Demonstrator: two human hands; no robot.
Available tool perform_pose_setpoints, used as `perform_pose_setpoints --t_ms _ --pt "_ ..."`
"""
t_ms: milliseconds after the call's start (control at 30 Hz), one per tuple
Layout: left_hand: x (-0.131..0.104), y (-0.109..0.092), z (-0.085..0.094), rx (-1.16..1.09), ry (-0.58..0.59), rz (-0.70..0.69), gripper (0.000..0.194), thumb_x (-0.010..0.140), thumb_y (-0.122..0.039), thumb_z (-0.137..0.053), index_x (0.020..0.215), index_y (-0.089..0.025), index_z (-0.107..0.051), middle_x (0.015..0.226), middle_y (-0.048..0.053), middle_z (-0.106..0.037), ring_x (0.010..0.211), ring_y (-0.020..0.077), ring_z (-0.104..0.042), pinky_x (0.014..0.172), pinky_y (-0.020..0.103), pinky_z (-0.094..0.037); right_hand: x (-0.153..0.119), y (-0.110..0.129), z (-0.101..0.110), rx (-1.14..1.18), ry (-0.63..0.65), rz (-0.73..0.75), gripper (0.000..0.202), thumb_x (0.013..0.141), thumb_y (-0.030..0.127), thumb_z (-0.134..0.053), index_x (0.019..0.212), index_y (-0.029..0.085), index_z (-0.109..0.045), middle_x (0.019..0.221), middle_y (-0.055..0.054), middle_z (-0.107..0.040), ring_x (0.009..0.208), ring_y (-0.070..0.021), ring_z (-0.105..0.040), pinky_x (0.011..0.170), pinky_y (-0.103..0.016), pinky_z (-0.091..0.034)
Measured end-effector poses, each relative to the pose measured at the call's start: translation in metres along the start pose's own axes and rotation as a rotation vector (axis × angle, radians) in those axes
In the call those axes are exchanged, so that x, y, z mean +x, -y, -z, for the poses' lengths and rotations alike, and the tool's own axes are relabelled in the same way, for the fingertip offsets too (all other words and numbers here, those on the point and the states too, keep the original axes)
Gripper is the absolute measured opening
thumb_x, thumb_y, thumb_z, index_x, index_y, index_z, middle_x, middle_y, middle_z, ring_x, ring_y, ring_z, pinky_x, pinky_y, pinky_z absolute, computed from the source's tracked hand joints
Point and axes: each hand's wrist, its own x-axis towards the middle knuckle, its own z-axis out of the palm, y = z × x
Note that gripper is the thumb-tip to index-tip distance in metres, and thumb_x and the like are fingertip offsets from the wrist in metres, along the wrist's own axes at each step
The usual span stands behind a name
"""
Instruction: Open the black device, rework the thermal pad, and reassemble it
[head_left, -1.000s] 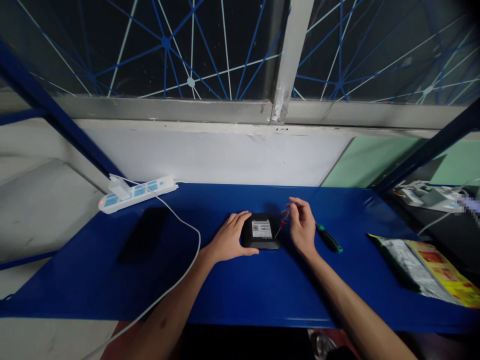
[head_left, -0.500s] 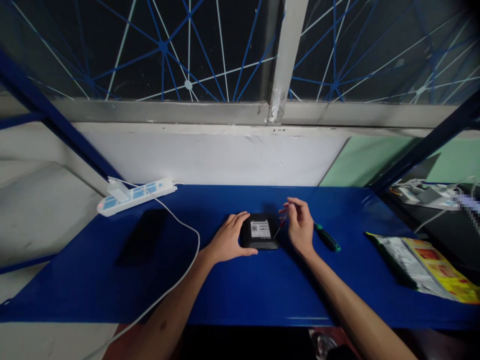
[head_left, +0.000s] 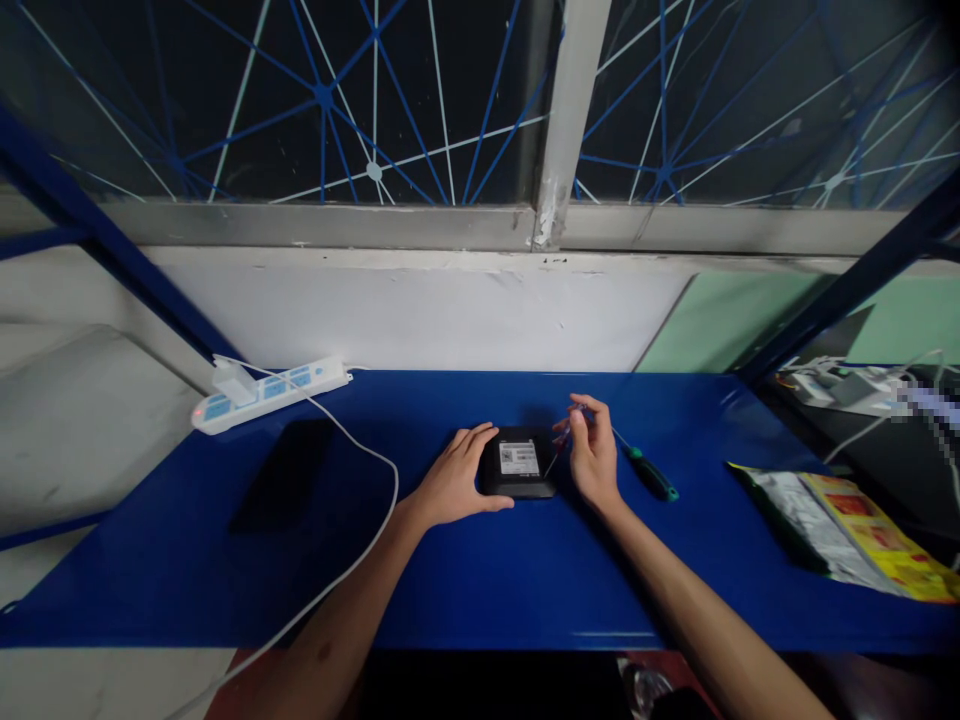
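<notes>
A small black device (head_left: 517, 486) with a white label lies flat on the blue table. My left hand (head_left: 459, 474) grips its left side, fingers along the far edge and thumb along the near one. In my right hand (head_left: 595, 455) is a slim screwdriver (head_left: 556, 459), pinched in closed fingers; its thin shaft slants down to the device's lower right corner. Much of its handle is hidden by the fingers. Just right of that hand lies a second screwdriver with a green and black handle (head_left: 654, 474), apart from it.
A white power strip (head_left: 274, 393) with a plugged-in adapter stands back left, and its white cable (head_left: 379, 530) loops over the table near my left forearm. A dark flat object (head_left: 281, 477) lies at left. A silver and yellow packet (head_left: 840, 530) lies at right.
My right hand has turned slightly, its fingers shifting around the screwdriver's handle. The left hand and the device stay in place.
</notes>
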Motion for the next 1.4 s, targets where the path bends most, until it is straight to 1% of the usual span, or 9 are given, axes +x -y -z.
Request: perform_pose_setpoints --t_ms 233,433,567,667,767,900,1033,1133,1400 --pt "-0.001 0.001 -0.001 0.008 -0.006 0.004 0.104 0.068 -0.053 -0.087 0.151 -0.025 -0.032 0.158 0.014 -0.039 0.144 0.0365 -0.038 0.117 0.056 -0.039 0.002 -0.002 0.000 -0.005 -0.007 0.017 0.030 0.096 0.045 -0.058 0.118 0.026 -0.058 0.084 0.001 -0.058 0.069 -0.0140 -0.065 0.061 -0.029 -0.054" --pt "0.000 0.001 -0.001 0.012 -0.003 -0.002 0.103 0.069 -0.052 -0.087 0.151 -0.025 -0.032 0.157 0.015 -0.039 0.144 0.0371 -0.039 0.117 0.057 -0.038 0.003 0.000 0.000 -0.030 -0.059 0.045 0.026 0.093 0.043 -0.063 0.111 0.025 -0.063 0.091 0.000 -0.061 0.069 -0.0144 -0.065 0.063 -0.030 -0.054" --pt "0.000 0.001 -0.001 0.015 0.000 -0.003 0.103 0.068 -0.052 -0.087 0.151 -0.025 -0.032 0.157 0.015 -0.040 0.143 0.0371 -0.039 0.116 0.057 -0.039 0.000 0.007 0.000 0.012 -0.035 0.031 0.028 0.099 0.042 -0.051 0.119 0.025 -0.059 0.103 -0.005 -0.069 0.073 -0.0157 -0.069 0.064 -0.031 -0.056" --pt "-0.001 0.001 -0.001 0.017 0.001 -0.002 0.104 0.069 -0.053 -0.087 0.151 -0.025 -0.032 0.158 0.014 -0.039 0.144 0.0365 -0.038 0.117 0.055 -0.039 -0.001 0.009 -0.001 0.069 -0.001 0.019 0.027 0.101 0.043 -0.046 0.119 0.026 -0.056 0.111 -0.006 -0.070 0.075 -0.0158 -0.070 0.064 -0.032 -0.057" --pt "-0.001 0.001 0.000 0.018 0.003 0.002 0.103 0.069 -0.053 -0.087 0.151 -0.024 -0.032 0.158 0.015 -0.039 0.144 0.0363 -0.038 0.117 0.055 -0.039 0.000 0.004 -0.001 0.053 -0.005 0.017 0.026 0.097 0.045 -0.054 0.115 0.026 -0.058 0.108 -0.005 -0.067 0.075 -0.0156 -0.070 0.062 -0.031 -0.057" --pt "0.000 0.000 0.000 0.019 0.009 0.000 0.102 0.070 -0.052 -0.087 0.151 -0.024 -0.032 0.158 0.014 -0.039 0.144 0.0361 -0.038 0.117 0.055 -0.038 0.001 -0.001 -0.002 0.013 -0.044 0.015 0.029 0.092 0.043 -0.064 0.115 0.026 -0.060 0.095 -0.001 -0.063 0.072 -0.0147 -0.068 0.064 -0.031 -0.057" --pt "0.000 0.000 0.000 0.017 0.006 0.001 0.102 0.070 -0.050 -0.087 0.151 -0.025 -0.032 0.157 0.015 -0.039 0.144 0.0367 -0.038 0.117 0.056 -0.038 -0.002 0.002 -0.003 0.038 -0.039 0.031 0.031 0.099 0.040 -0.051 0.128 0.027 -0.053 0.099 -0.003 -0.068 0.072 -0.0147 -0.069 0.064 -0.031 -0.057" --pt "0.000 0.000 0.000 0.016 0.007 -0.004 0.102 0.069 -0.052 -0.087 0.151 -0.024 -0.032 0.157 0.015 -0.040 0.143 0.0370 -0.039 0.117 0.057 -0.039 -0.004 0.006 -0.003 0.058 0.003 0.050 0.028 0.103 0.039 -0.043 0.125 0.026 -0.055 0.106 -0.005 -0.069 0.074 -0.0145 -0.070 0.065 -0.031 -0.057" --pt "-0.001 0.001 0.000 0.025 0.003 -0.003 0.103 0.069 -0.051 -0.088 0.151 -0.023 -0.032 0.158 0.015 -0.039 0.144 0.0362 -0.038 0.118 0.054 -0.038 -0.005 0.002 -0.003 0.022 0.033 0.050 0.028 0.101 0.043 -0.050 0.124 0.027 -0.055 0.105 -0.004 -0.062 0.072 -0.0135 -0.067 0.062 -0.030 -0.056"
